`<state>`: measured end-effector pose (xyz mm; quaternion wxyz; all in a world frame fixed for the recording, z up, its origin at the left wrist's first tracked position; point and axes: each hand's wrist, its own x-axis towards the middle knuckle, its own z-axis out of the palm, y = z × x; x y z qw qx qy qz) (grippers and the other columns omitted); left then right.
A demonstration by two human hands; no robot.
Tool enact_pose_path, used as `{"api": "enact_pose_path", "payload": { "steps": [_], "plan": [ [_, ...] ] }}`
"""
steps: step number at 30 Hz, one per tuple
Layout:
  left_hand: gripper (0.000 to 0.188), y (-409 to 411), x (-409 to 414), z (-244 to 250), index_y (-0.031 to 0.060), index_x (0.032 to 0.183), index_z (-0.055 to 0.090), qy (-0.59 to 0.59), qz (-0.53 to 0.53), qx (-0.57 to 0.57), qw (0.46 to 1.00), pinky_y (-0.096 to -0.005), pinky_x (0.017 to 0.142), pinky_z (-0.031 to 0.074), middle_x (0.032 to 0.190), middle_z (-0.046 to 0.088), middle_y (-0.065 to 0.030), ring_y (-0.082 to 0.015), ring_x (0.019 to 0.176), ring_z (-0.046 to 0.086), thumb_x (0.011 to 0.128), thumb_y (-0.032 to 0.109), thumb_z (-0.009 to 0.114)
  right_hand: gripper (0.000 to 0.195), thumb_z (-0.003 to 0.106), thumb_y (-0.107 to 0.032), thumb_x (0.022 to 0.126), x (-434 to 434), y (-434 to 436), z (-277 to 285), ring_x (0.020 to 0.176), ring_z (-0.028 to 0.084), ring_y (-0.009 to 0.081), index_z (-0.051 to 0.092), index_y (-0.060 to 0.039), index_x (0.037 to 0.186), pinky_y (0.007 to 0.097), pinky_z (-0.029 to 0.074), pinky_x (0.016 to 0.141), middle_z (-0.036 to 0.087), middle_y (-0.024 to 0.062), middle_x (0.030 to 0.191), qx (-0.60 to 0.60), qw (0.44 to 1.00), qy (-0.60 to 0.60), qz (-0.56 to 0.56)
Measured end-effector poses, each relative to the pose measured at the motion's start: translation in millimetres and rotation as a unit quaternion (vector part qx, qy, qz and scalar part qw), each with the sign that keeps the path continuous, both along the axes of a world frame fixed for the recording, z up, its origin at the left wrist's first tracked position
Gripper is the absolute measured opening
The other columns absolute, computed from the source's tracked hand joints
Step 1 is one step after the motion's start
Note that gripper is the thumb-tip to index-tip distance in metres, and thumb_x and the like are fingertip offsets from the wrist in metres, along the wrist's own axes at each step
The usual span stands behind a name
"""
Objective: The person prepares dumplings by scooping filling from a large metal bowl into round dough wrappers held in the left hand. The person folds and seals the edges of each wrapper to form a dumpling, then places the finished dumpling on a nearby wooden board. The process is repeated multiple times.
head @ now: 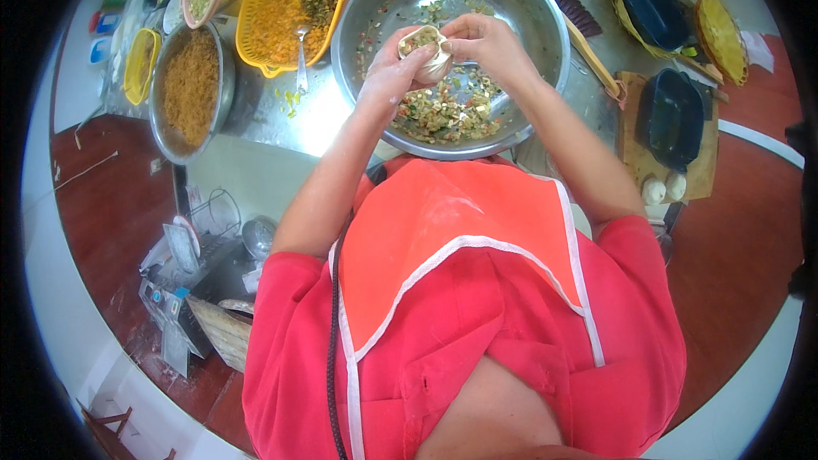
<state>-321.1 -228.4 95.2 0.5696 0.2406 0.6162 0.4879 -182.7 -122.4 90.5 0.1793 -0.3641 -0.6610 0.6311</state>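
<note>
Above a large stainless steel bowl (pixel 546 19), my left hand (pixel 390 73) cups a pleated dough bun (pixel 436 70). Its top is partly open, and chopped vegetable filling shows inside. The fingertips of my right hand (pixel 489 45) pinch the dough rim on the bun's right side. My left thumb rests at the opening, over the filling. Loose chopped filling (pixel 447 115), with green, orange and white bits, lies in the near part of the bowl, and thinner scraps cling to its far wall.
Left of the bowl are a yellow plastic basket (pixel 246 54) with orange filling and a spoon (pixel 301 64), and a metal bowl (pixel 223 86) of brown crumbly filling. A wooden-handled brush (pixel 591 54) lies right. Further right, a cutting board (pixel 629 128) bears a dark container (pixel 674 115) and two dough pieces (pixel 664 190).
</note>
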Motion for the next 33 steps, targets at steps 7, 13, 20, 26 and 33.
{"api": "enact_pose_path", "payload": {
  "steps": [7,13,20,26,33],
  "plan": [
    [0.041,-0.5,-3.2,0.5,0.0129,0.127,0.045,-0.03,-0.023,-0.033,0.999,-0.0349,0.077,0.054,0.11,0.056,-0.0066,-0.0175,0.095,0.059,0.09,0.028,0.051,0.016,0.066,-0.009,0.076,0.8,-13.8,8.7,0.073,0.06,0.0101,0.064,0.0007,0.089,0.025,0.048,0.065,0.065,0.0052,0.077,0.158,0.987,0.008,-0.021],
    [0.045,13.6,-25.0,29.9,0.0133,0.131,0.04,-0.009,-0.082,0.014,0.996,-0.0351,0.081,0.052,0.118,0.053,-0.0056,-0.0172,0.098,0.059,0.093,0.036,0.045,0.017,0.066,-0.009,0.077,2.8,2.2,19.2,0.073,0.06,0.0103,0.064,0.0005,0.091,0.0242,0.047,0.069,0.065,0.0053,0.081,-0.154,0.977,0.142,-0.049],
    [0.034,4.3,3.5,1.3,0.0096,0.122,0.046,-0.112,0.06,0.047,0.991,-0.0367,0.078,0.055,0.112,0.055,-0.0083,-0.0181,0.097,0.059,0.091,0.021,0.052,0.014,0.064,-0.005,0.077,-2.6,-20.3,8.8,0.075,0.059,0.011,0.06,-0.0021,0.09,0.0241,0.047,0.069,0.062,0.0045,0.078,0.25,0.966,-0.004,-0.064],
    [0.036,-1.8,-5.8,2.8,0.0091,0.124,0.045,-0.077,-0.034,-0.004,0.996,-0.0377,0.079,0.054,0.111,0.056,-0.0081,-0.0188,0.097,0.059,0.09,0.02,0.049,0.019,0.063,-0.008,0.074,-0.1,-17.2,10.8,0.074,0.063,0.0194,0.062,-0.0005,0.092,0.0306,0.049,0.068,0.065,0.0114,0.081,0.125,0.991,0.035,-0.035],
    [0.039,3.4,-12.1,2.3,0.0105,0.127,0.046,-0.181,-0.039,-0.022,0.982,-0.0376,0.077,0.054,0.112,0.057,-0.0071,-0.018,0.096,0.059,0.092,0.027,0.042,0.017,0.065,-0.007,0.074,1.5,-4.5,0.3,0.071,0.061,0.0115,0.066,-0.0012,0.09,0.0267,0.048,0.067,0.066,0.0072,0.078,0.018,0.999,0.027,0.0]
  ]
}}
